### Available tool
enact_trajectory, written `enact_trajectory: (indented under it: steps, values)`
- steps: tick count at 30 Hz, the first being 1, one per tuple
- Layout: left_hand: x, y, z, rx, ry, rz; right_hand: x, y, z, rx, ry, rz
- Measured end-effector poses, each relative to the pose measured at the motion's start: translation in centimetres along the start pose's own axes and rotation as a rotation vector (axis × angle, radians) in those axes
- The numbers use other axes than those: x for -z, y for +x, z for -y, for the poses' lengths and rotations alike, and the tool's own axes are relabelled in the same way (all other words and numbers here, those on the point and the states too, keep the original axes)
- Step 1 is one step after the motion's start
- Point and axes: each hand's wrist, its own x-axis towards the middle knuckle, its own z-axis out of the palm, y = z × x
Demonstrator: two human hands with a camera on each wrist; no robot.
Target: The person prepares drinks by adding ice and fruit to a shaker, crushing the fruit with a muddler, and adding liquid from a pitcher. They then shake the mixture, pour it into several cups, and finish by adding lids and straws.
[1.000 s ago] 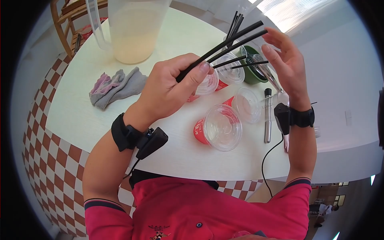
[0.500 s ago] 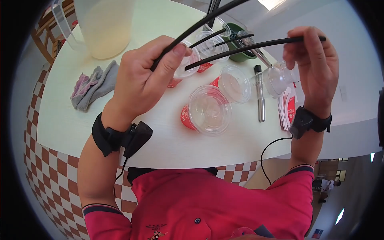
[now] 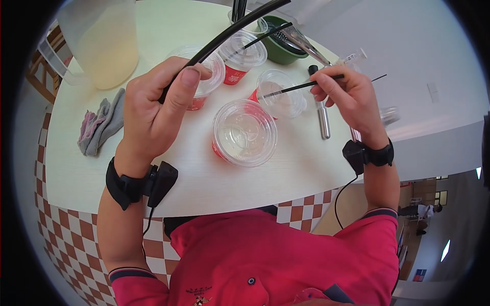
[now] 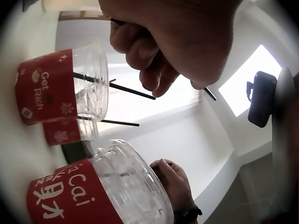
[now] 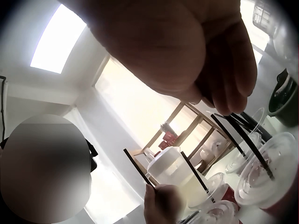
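Note:
My left hand point(image 3: 155, 104) grips a thick black straw point(image 3: 224, 35) that slants up to the right, above the back left lidded cup point(image 3: 217, 74). On the right, my right hand point(image 3: 349, 97) pinches another black straw point(image 3: 301, 86) near its upper end. The lower end of that straw meets the clear lid of a red-banded plastic cup point(image 3: 283, 99). Nearest me stands another lidded cup point(image 3: 245, 135) with no straw in it. Behind, a further lidded cup point(image 3: 242, 58) has a black straw point(image 3: 268, 34) standing in it. In the left wrist view, red bands point(image 4: 49, 86) with printed lettering wrap the cups.
A large jug point(image 3: 99, 46) of pale liquid stands at the back left, with a grey and pink cloth point(image 3: 102, 125) in front. Past the cups are a green tub point(image 3: 280, 51) and a clear container of black straws point(image 3: 239, 11). A metal muddler point(image 3: 324, 122) lies at the right.
My right hand has drawn one straw out of my left hand and brought it down to a cup's lid. My left hand keeps the other straw and has moved leftward in view.

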Motion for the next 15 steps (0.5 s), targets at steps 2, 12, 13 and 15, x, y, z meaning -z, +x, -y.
enact_trajectory:
  steps: [2, 12, 13, 15]
  values:
    - [0.2, -0.1, -0.1, 0.022, -0.013, 0.028, -0.7, 0.4, -0.9, -0.009, -0.011, 0.021]
    - [-0.7, 0.3, -1.0, -0.275, 0.304, 0.119, -0.6, -3.0, 4.5, 0.563, -0.205, -0.229]
    - [-0.6, 0.2, -0.9, -0.294, 0.323, 0.146, -1.5, -3.2, 5.1, 0.487, -0.087, -0.139]
    - [-0.5, 0.2, -0.9, -0.336, 0.368, 0.192, -2.5, -3.1, 5.8, 0.428, 0.040, 0.008]
